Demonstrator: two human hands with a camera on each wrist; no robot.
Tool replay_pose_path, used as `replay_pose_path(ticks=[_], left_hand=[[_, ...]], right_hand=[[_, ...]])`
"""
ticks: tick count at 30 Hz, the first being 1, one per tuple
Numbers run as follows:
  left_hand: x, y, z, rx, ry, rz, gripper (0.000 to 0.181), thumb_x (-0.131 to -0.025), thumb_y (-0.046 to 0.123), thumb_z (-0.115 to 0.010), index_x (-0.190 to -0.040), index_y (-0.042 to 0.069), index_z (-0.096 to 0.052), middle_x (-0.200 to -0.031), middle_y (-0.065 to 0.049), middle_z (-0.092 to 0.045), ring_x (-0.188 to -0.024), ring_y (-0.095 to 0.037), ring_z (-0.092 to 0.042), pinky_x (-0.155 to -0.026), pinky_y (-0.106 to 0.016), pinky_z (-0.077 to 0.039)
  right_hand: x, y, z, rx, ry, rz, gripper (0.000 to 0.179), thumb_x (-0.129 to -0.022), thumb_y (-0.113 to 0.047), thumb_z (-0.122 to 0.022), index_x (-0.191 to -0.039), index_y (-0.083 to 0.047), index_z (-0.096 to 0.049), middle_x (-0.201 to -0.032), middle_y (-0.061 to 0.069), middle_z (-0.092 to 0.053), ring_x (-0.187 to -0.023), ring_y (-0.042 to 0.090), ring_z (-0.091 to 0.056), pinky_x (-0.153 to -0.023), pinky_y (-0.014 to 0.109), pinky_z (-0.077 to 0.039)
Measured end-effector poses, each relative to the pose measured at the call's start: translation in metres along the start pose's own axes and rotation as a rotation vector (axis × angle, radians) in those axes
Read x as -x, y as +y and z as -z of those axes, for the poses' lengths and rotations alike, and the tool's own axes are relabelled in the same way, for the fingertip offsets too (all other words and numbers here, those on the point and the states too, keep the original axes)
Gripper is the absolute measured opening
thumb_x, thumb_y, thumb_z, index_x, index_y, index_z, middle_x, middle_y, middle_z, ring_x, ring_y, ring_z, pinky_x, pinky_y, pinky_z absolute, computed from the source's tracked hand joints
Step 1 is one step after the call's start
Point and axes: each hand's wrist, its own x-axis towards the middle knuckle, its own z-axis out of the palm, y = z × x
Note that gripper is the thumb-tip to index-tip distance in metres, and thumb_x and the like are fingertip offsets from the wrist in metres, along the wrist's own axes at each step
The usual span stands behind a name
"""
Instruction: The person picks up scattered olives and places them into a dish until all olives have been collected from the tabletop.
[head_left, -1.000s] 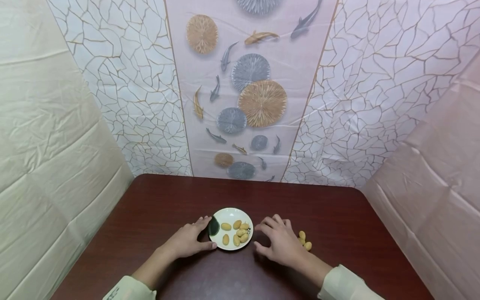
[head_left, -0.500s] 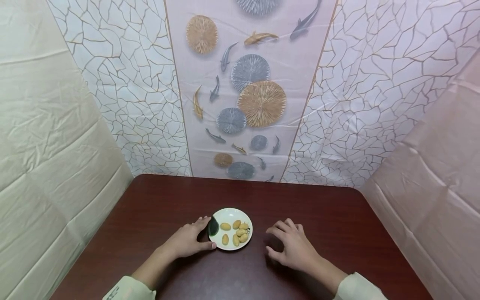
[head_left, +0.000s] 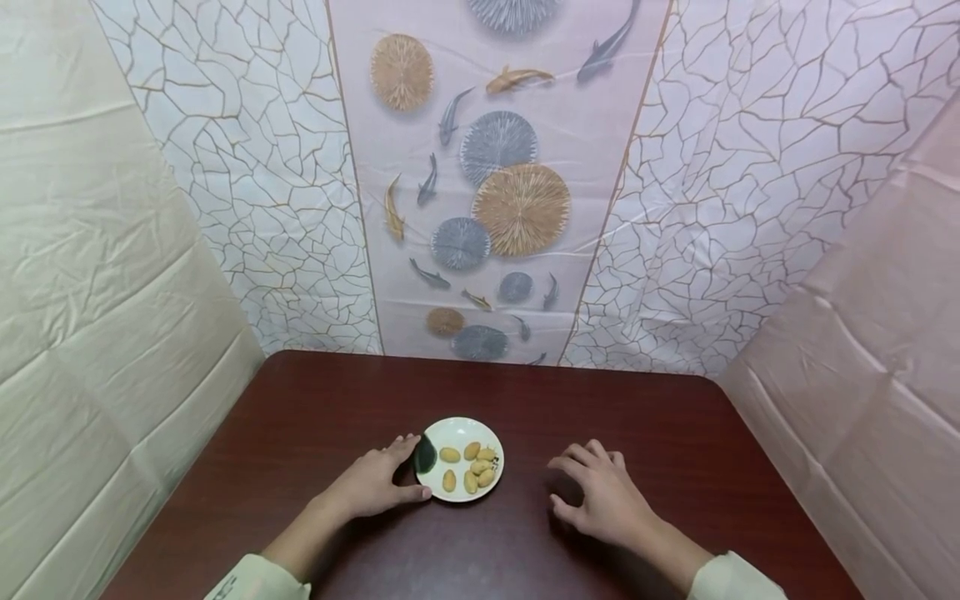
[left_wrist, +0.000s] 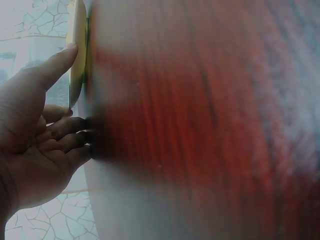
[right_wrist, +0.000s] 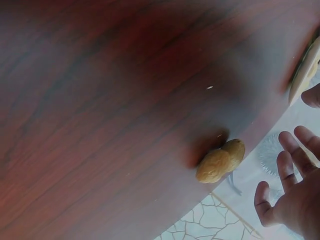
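Observation:
A small white plate with a dark green patch at its left edge bears several oval, yellow-brown pieces. My left hand holds the plate's left side, thumb at the near rim and fingertips farther back; the left wrist view shows the thumb against the plate's edge. To the right, my right hand hovers with loosely bent fingers, nothing between them. In the right wrist view two wrinkled oval pieces lie on the table beside this hand. The head view has them hidden behind it.
The dark red-brown wooden table has rounded far corners. Behind it hangs a patterned cloth with fish and round motifs, and plain pale cloths stand at both sides.
My right hand has moved right, away from the plate, over the loose oval pieces, which it now covers in the head view. My left hand stays at the plate.

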Motion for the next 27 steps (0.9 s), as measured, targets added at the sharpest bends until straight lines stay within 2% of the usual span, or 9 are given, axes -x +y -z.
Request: replay_pose_path(ticks=[5,18,27], left_hand=[[0.001,0.002,0.001,0.007,0.006,0.001,0.101,-0.092,0.058,-0.085,-0.168,0.003,-0.045,-0.17,-0.03,-0.045,-0.155,-0.055,-0.047,-0.122,-0.073,-0.043],[-0.002,-0.004,-0.005,-0.007,0.006,0.006,0.102,-0.093,0.059,-0.084,-0.168,0.003,-0.045,-0.17,-0.03,-0.045,-0.156,-0.054,-0.048,-0.123,-0.071,-0.043],[-0.002,-0.006,-0.005,-0.004,0.012,-0.001,0.102,-0.092,0.06,-0.084,-0.168,0.003,-0.045,-0.171,-0.028,-0.046,-0.158,-0.051,-0.046,-0.123,-0.071,-0.043]], right_hand=[[0.005,0.006,-0.001,0.013,0.011,-0.002,0.042,-0.078,-0.031,-0.096,-0.116,-0.02,-0.081,-0.109,-0.01,-0.072,-0.097,0.012,-0.054,-0.078,0.041,-0.042],[0.014,0.02,-0.001,0.024,-0.084,-0.097,0.04,-0.083,-0.034,-0.094,-0.119,-0.022,-0.081,-0.111,-0.011,-0.07,-0.097,0.008,-0.05,-0.081,0.042,-0.042],[0.012,0.025,-0.001,0.046,-0.116,-0.148,0.037,-0.085,-0.037,-0.093,-0.117,-0.022,-0.081,-0.112,-0.009,-0.068,-0.101,0.016,-0.054,-0.078,0.044,-0.042]])
